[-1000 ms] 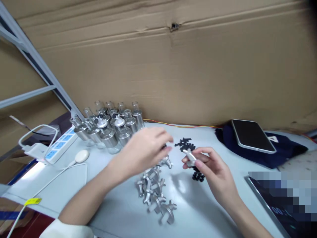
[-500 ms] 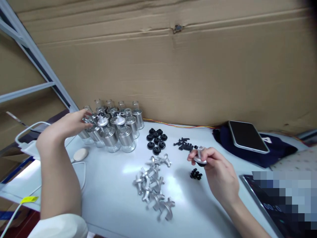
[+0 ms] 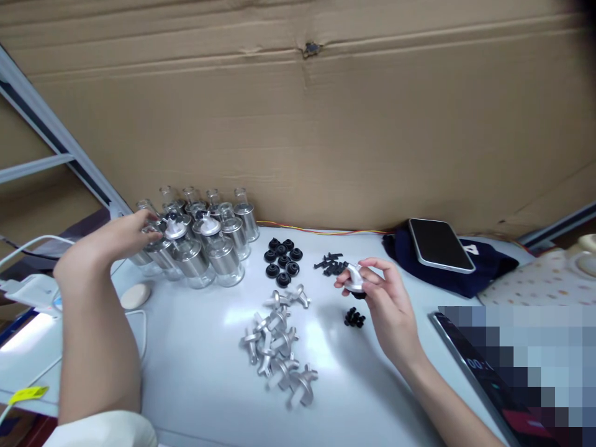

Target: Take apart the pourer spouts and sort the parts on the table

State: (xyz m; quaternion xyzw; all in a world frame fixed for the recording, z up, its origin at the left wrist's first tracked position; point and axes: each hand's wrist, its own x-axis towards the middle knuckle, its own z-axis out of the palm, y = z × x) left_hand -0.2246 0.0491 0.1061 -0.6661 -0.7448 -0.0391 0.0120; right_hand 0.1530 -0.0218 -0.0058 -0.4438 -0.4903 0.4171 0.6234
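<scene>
My left hand [image 3: 109, 241] reaches in from the left, its fingers closed round the neck of a glass bottle [image 3: 159, 249] at the left of a cluster; the fingertips are partly hidden. Over the right half of the table, my right hand [image 3: 388, 313] pinches a silver cap with a spout [image 3: 355, 279], a black seal [image 3: 358, 295] fitted under it. Two front bottles [image 3: 224, 257] wear similar silver caps. Loose silver spout caps [image 3: 279, 347] lie in a pile mid-table. Behind them are round black seals [image 3: 284, 264], with small black strips [image 3: 331, 264] and black knobs [image 3: 354, 318] to the right.
A phone [image 3: 441, 245] rests on dark blue cloth [image 3: 493, 276] at the back right. Nearer lies a larger screen device [image 3: 479, 366], partly blurred out. A white round object [image 3: 135, 296] and white cables sit at left. A cardboard wall [image 3: 298, 136] stands behind the table.
The view has shifted slightly to the right. My right hand has turned the silver cap so its spout shows more. My left hand stays at the same bottle.
</scene>
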